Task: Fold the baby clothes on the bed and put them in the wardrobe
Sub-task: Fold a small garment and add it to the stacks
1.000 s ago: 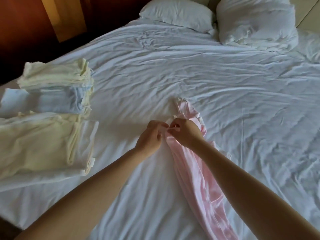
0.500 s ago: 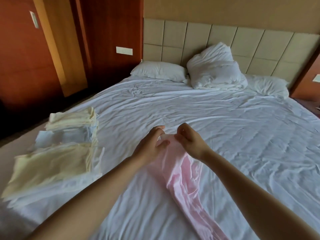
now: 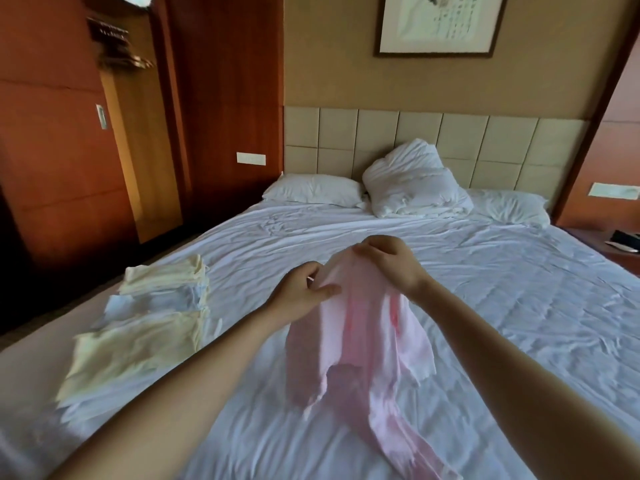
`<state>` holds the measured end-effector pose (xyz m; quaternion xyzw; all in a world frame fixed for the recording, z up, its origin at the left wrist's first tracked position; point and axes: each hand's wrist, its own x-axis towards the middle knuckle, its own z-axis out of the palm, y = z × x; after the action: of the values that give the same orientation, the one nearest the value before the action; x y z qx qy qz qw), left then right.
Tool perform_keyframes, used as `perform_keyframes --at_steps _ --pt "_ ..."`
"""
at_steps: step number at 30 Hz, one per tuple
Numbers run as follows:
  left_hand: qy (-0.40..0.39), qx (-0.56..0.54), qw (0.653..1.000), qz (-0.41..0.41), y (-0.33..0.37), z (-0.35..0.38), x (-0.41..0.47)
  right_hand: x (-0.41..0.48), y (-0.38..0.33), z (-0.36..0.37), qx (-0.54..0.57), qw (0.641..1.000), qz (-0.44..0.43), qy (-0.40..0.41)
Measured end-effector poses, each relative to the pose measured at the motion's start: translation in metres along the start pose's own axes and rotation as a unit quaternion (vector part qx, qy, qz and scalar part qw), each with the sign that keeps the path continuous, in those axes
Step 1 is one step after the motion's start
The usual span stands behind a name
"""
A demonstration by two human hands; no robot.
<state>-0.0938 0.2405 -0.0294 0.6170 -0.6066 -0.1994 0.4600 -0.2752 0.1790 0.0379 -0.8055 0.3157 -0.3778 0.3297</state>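
Note:
A pink baby garment (image 3: 360, 341) hangs in the air above the white bed (image 3: 502, 306), its lower end trailing down toward me. My left hand (image 3: 301, 294) pinches its top edge on the left. My right hand (image 3: 391, 263) grips the top edge a little higher and to the right. Folded baby clothes lie in a row on the bed's left side: a pale yellow stack (image 3: 166, 277) farthest, a light blue piece (image 3: 156, 301) in the middle, and a larger cream pile (image 3: 135, 351) nearest. The wooden wardrobe (image 3: 59, 150) stands at the left wall.
Three white pillows (image 3: 412, 185) lie against the padded headboard (image 3: 450, 140). A nightstand (image 3: 616, 244) with a dark object is at the right edge. A dark floor strip runs between the bed's left side and the wardrobe.
Both hands have lifted the pink garment off the sheet and spread apart, so it now hangs open. My view has tilted up to take in the headboard and wall.

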Motion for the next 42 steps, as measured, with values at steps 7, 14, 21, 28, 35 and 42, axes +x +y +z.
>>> perform_keyframes --at_steps 7,14,21,28,35,42 --pt "-0.058 0.033 0.997 -0.033 0.009 -0.011 -0.025 -0.021 -0.022 -0.024 0.044 0.998 0.017 0.038" --pt "-0.156 0.126 0.977 -0.066 0.005 -0.039 -0.034 -0.039 0.017 -0.055 -0.151 0.984 0.088 -0.042" --pt "-0.173 0.13 0.961 -0.172 -0.004 -0.019 -0.042 -0.06 0.058 -0.048 -0.249 0.944 0.165 -0.137" --pt "-0.145 -0.072 0.947 -0.276 -0.007 -0.003 -0.033 -0.064 0.083 -0.031 0.006 0.954 0.287 -0.082" --pt "-0.047 0.063 0.98 -0.184 -0.015 -0.022 0.048 0.001 0.099 -0.034 0.041 0.969 0.24 0.034" --pt "0.138 0.265 0.953 -0.052 0.008 -0.051 0.172 0.128 0.086 -0.069 -0.142 0.979 0.09 0.114"
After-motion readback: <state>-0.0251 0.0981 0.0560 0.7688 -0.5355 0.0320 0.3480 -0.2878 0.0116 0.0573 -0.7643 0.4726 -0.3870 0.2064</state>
